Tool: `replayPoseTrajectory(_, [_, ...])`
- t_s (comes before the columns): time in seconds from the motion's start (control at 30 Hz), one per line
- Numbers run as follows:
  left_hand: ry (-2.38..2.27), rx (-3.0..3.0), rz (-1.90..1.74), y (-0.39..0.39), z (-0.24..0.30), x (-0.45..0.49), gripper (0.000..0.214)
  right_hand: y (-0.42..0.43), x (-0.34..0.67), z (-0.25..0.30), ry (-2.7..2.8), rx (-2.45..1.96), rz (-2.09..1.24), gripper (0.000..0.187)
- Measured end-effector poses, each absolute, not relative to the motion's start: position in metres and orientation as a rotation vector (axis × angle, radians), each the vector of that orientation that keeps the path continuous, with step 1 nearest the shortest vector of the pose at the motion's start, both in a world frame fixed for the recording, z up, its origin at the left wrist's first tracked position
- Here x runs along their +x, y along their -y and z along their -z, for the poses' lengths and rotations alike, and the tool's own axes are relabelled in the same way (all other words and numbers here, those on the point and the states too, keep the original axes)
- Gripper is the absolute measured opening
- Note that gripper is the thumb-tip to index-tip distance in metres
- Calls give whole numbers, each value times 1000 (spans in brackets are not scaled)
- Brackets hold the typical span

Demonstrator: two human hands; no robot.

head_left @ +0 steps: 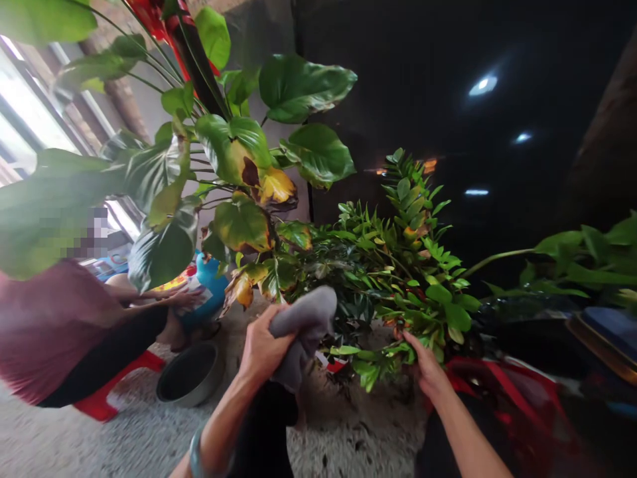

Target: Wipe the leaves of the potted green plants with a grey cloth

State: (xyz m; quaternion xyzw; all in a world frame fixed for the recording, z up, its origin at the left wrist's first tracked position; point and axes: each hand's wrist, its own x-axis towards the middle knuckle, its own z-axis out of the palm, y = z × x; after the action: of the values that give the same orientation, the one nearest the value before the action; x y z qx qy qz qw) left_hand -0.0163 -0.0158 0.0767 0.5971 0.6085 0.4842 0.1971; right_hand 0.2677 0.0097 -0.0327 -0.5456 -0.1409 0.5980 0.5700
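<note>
My left hand [266, 345] is closed around a bunched grey cloth [307, 317], whose end hangs down below my fingers. To the right, my right hand [425, 362] reaches to the lower stems of a bushy green plant [398, 265], its fingertips pinched on a plant stem [399, 330]. Glossy small leaves, some yellowish, crowd around those fingers. Above my left hand hangs a large-leaved plant [239, 153], and several of its leaves have yellow and brown edges [276, 189].
At left a person in a pink top [64, 318] sits on a red stool [99, 398], hands on a blue object [206, 292]. A dark basin [192, 375] stands on the concrete floor. Red bags [517, 392] lie at right. Behind is a dark glossy surface [448, 119].
</note>
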Motion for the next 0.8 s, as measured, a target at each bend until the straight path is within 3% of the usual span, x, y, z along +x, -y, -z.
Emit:
replayPoseTrajectory(0.13, [-1739,1684,-1642,-19,-99,-8,30,-12,266,35,347,-1310,-1400,32])
replayPoseTrajectory(0.4, [-1566,1706,-1096,11,-43,34,26,-12,270,46,357,-1264,-1389,32])
replayPoseTrajectory(0.63, [-1360,1851,-1513,-23,-94,37,27,-13,268,40,350,-1301,-1371,34])
replayPoseTrajectory(0.8, [-1490,1911,-1132,-39,-66,33,34,-13,268,42,337,-1323,-1357,34])
